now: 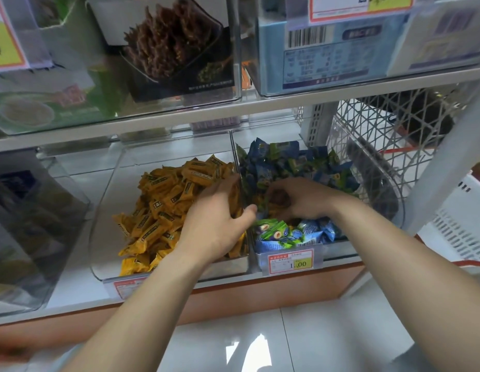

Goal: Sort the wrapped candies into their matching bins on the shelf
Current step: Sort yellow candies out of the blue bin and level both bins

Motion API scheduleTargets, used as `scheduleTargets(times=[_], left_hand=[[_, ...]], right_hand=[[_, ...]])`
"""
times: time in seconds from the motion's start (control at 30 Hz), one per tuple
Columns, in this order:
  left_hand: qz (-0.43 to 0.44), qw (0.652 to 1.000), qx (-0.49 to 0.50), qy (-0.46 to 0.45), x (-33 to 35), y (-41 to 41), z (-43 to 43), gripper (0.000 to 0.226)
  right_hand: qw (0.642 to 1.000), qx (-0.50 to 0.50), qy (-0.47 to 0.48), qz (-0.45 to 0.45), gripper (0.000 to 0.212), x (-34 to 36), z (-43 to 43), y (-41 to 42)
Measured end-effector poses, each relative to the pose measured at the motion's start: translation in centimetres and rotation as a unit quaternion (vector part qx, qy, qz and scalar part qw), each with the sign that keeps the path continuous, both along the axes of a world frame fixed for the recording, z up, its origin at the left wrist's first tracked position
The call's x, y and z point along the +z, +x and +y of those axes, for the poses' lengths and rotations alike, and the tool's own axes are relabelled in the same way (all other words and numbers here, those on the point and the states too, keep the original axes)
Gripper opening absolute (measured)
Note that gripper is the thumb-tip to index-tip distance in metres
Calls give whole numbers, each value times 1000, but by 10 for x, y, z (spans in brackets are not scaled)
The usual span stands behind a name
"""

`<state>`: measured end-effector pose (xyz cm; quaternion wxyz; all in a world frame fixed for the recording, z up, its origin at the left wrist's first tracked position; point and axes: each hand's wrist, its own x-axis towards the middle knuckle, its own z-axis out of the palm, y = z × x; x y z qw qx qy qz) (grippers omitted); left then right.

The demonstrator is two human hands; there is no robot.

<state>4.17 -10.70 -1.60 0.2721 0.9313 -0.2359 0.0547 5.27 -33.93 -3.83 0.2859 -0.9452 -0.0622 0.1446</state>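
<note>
Two clear bins sit side by side on the lower shelf. The left bin [104,210] holds a heap of yellow wrapped candies [163,200]. The right bin [389,200] holds blue and green wrapped candies [292,159]. My left hand [214,221] lies over the divider between the bins, fingers and thumb closed around a few yellow candies [236,201]. My right hand [303,200] is down in the right bin, its fingers curled into the pile. A yellowish wrapper shows under those fingers, but what they hold is hidden.
Price tags hang on the bin fronts [291,260]. An upper shelf [233,108] with clear boxes of snacks overhangs the bins. A grey wire basket [394,130] and a white crate [464,226] stand to the right. Another clear bin [32,224] is at the left.
</note>
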Motion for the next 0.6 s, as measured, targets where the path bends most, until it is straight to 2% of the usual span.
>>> scheduleTargets(times=[0.13, 0.23, 0.37, 0.53, 0.6], left_hand=[[10, 1000, -3, -3, 1, 0, 2, 65], [12, 1000, -7, -8, 2, 1, 2, 63], [-24, 1000, -4, -17, 4, 1, -3, 63], [-82, 996, -35, 1, 8, -2, -15, 64], [-109, 991, -59, 59, 7, -2, -17, 60]], right_hand=[[999, -7, 42, -25, 50, 8, -8, -1], [995, -30, 46, -78, 50, 23, -15, -2], [979, -126, 72, -145, 52, 42, -29, -8], [973, -139, -100, -154, 57, 53, -38, -18], [976, -152, -69, -140, 62, 53, -40, -23]])
